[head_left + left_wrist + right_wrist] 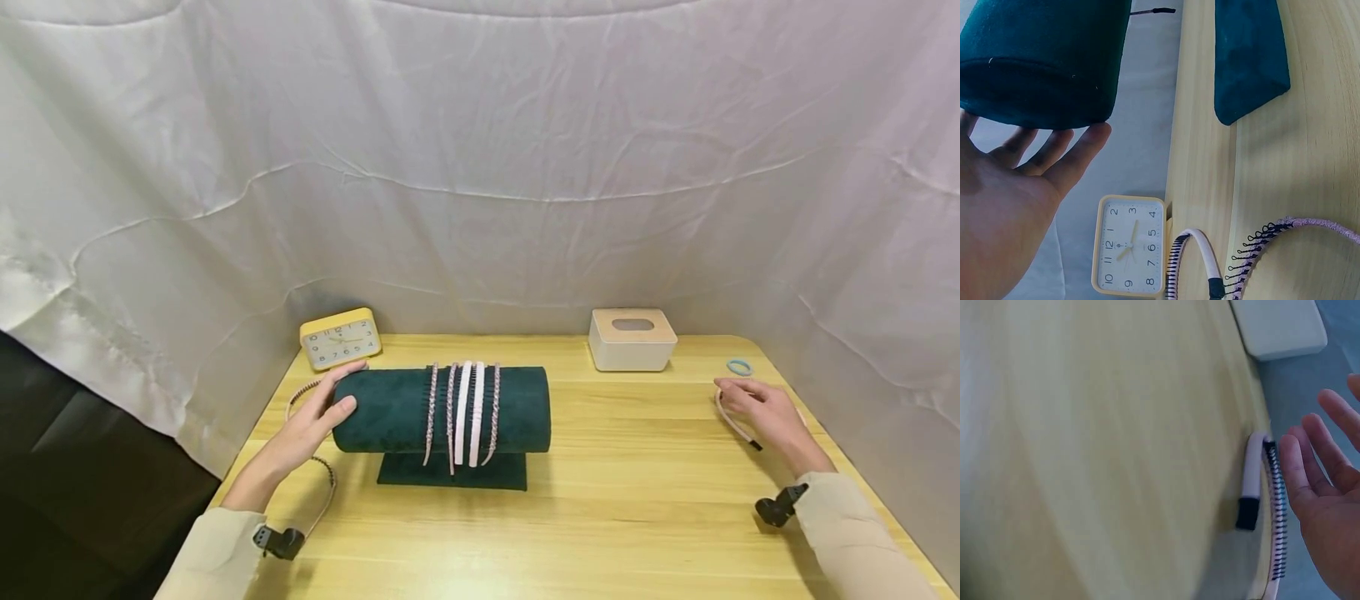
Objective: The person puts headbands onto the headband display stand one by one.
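A dark green, velvet-like headband stand (390, 412) has several headbands (464, 412) looped round its middle, pink braided ones and white ones. My left hand (307, 425) touches the roll's left end, fingers spread toward the top and thumb at the front. In the left wrist view, some fingertips (1099, 130) meet the roll's rim; others are partly hidden behind it. At the far right, my right hand (768, 417) hovers by a pale headband (731, 423) with black tips and a row of teeth. Loosely extended fingers (1293, 456) come close to that headband (1252, 472) without visibly curling round it.
A yellow clock (341, 339) stands behind the left hand. More toothed headbands (1260, 244) lie left of the stand. A white box with a wooden lid (632, 340) sits at the back, and a blue ring (739, 367) lies behind the right hand. Grey curtains surround the table.
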`<action>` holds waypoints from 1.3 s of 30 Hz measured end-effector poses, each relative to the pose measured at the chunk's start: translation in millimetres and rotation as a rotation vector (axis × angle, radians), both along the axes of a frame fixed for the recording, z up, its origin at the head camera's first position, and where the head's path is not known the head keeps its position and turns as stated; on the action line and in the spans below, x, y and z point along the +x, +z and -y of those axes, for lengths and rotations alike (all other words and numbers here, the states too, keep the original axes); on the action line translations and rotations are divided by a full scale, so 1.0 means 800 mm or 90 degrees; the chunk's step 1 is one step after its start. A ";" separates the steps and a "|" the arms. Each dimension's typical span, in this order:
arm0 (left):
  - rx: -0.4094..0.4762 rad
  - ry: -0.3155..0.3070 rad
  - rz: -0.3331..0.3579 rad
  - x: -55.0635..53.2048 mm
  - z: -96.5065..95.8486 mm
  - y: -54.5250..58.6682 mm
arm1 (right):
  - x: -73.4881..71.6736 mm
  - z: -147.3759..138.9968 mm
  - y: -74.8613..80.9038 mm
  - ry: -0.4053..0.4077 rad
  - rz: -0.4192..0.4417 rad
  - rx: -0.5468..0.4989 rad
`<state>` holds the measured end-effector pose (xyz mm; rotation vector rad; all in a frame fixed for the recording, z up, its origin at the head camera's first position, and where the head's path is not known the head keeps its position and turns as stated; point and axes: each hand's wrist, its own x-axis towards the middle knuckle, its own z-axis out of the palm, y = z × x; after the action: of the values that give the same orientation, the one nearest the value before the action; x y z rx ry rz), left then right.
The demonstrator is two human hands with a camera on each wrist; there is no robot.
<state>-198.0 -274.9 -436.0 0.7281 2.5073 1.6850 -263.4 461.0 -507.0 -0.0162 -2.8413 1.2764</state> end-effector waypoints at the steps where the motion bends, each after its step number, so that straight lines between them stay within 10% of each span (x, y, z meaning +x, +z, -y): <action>1: 0.001 0.000 0.001 0.000 0.000 0.000 | 0.001 -0.001 -0.002 -0.002 0.003 0.010; 19: 0.012 -0.005 0.007 0.000 0.000 -0.001 | 0.007 -0.005 -0.021 -0.006 0.032 0.047; 39: 0.015 -0.012 0.005 -0.002 0.001 -0.001 | 0.018 0.078 -0.007 0.018 0.071 0.048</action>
<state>-199.5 -275.6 -436.7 0.7438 2.4721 1.7099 -249.2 398.6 -512.6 -0.0481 -2.9925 1.2081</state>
